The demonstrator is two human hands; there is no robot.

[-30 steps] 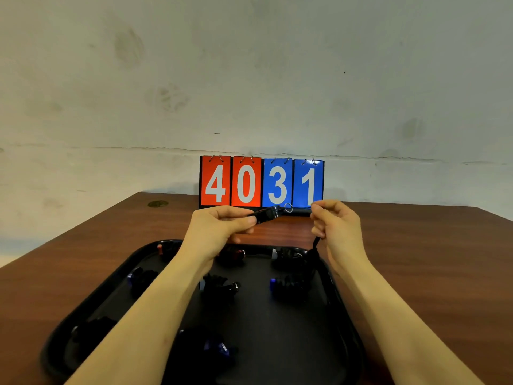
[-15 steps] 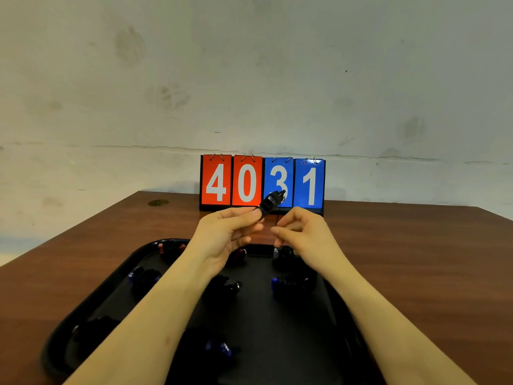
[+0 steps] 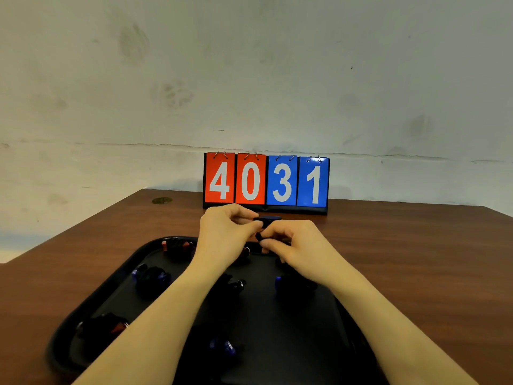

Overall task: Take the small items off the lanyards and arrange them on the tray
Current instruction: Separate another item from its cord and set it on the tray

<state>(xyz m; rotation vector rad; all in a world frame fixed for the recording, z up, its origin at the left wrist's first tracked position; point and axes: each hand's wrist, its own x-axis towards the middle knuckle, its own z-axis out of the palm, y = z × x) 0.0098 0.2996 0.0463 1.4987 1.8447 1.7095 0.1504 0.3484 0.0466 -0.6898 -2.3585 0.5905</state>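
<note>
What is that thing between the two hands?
A small dark item, pinched by the left hand and the right hand above the far end of the black tray, in the head view.

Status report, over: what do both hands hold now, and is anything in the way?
Left hand and right hand both pinch one small dark item above the tray. Lanyard not clearly visible. Nothing in the way.

We read four flip cards on a scoreboard standing at the far edge of the table: white 4 and 0 on red cards, then 3 and 1 on blue (together 4031). We find nothing else legible.
</note>
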